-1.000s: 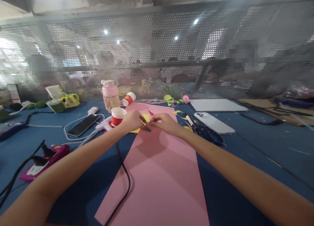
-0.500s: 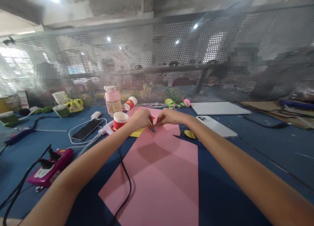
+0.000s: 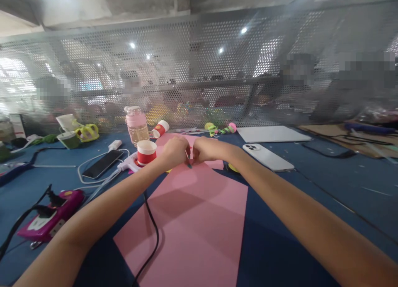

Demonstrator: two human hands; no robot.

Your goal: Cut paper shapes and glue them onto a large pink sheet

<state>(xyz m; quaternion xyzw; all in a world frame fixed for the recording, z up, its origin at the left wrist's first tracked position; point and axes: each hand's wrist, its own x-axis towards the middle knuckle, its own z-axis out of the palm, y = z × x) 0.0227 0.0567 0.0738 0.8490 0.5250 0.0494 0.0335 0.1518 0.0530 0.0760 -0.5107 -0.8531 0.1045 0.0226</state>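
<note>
My left hand [image 3: 174, 151] and my right hand [image 3: 204, 149] meet over the far part of a large pink paper sheet [image 3: 199, 220] lying on the blue table [image 3: 311, 204]. Both hands have their fingers pinched together around a small dark piece [image 3: 189, 164] that sticks out below them; I cannot make out what it is. A red-and-white paper cup [image 3: 146, 152] stands just left of my left hand. A yellow paper scrap [image 3: 231, 168] peeks out beyond my right wrist.
A black phone [image 3: 101, 164] on a white cable, a pink water bottle [image 3: 136, 125], a tipped red cup [image 3: 160, 129], a magenta power strip [image 3: 46, 220] and a black cord [image 3: 149, 233] lie left. A white phone [image 3: 267, 156] and laptop [image 3: 271, 134] lie right. A perforated metal screen [image 3: 199, 71] backs the table.
Both hands moved closer together and a little farther away over the pink sheet; my right forearm now covers the scissors and most yellow scraps. The view shifted slightly.
</note>
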